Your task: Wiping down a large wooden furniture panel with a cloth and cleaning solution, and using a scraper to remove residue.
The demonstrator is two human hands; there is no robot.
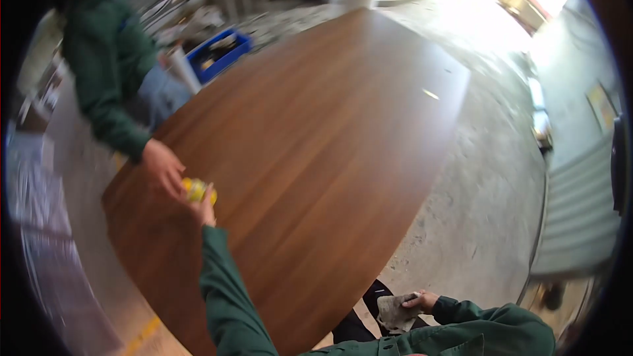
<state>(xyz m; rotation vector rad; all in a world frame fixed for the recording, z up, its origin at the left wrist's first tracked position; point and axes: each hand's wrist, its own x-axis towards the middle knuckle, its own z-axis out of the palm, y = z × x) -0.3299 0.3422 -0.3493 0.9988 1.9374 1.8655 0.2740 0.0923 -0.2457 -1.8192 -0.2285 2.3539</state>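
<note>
1. So the person's left hand (206, 208) is wrapped around a small yellow container (199, 190), arm stretched out from the lower edge. Pretty clear it's got hold of it, though the exact finger placement is kinda blurry.
2. The yellow container is over the left part of the big brown desk (310, 138), near its edge. Can't really tell if it's touching the wood or held just above it.
3. A co-worker's hand (163, 166) is right up against the container's left side, coming in from the upper left in a dark green sleeve (109, 109). Looks like contact, but can't say whether those fingers are actually gripping.
4. Right hand (423, 300) is down low, just past the desk's lower right edge, pinching a crumpled grey cloth (397, 313) that hangs in front of the person's dark legwear.
5. Farther up the desk, toward the right edge, there's a small pale scrap (430, 93), well apart from both hands.
6. Beyond the desk's upper left edge sits a blue bin (219, 56) with some stuff inside, too blurry to make out.
</note>
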